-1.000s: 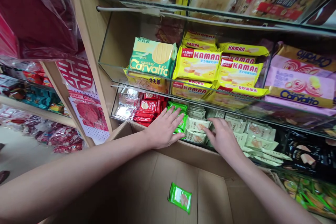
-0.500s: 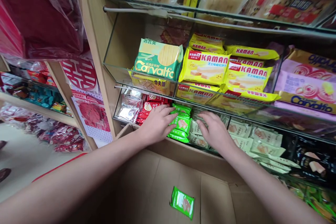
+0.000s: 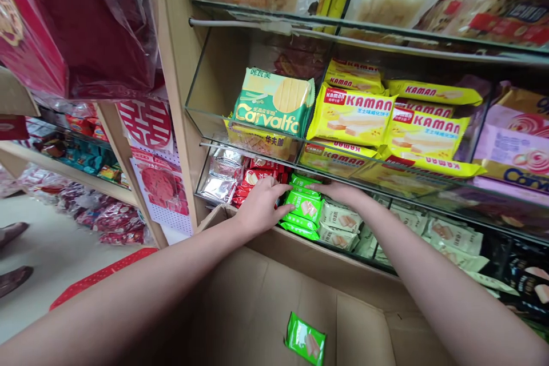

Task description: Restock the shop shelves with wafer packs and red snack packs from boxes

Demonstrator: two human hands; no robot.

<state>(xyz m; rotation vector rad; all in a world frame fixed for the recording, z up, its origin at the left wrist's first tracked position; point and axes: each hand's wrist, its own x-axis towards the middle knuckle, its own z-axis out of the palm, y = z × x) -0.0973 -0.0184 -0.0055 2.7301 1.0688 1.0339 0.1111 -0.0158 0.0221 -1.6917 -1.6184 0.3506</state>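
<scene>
Green snack packets (image 3: 306, 209) are stacked upright in a low shelf compartment, between red packets (image 3: 253, 178) and pale green packets (image 3: 341, 218). My left hand (image 3: 263, 203) is at the left side of the green stack, thumb and fingers apart, its fingertips at the packets. From the right, my right hand (image 3: 341, 191) reaches over the pale packets, with fingers stretched to the rear of the green stack and partly hidden under the shelf above. A single green packet (image 3: 306, 338) lies on the bottom of an open cardboard box (image 3: 244, 286) beneath my arms.
Above the hands, a glass-fronted shelf holds yellow wafer packs (image 3: 354, 114) and a green biscuit pack (image 3: 274, 103). Silver packets (image 3: 221, 174) fill the leftmost low compartment. A wooden upright (image 3: 178, 97) bounds the shelves. Someone's shoes (image 3: 15, 280) show on the floor at left.
My right hand has moved left from the pale packets to the back of the green stack. My left hand stays beside that stack. The view has shifted slightly.
</scene>
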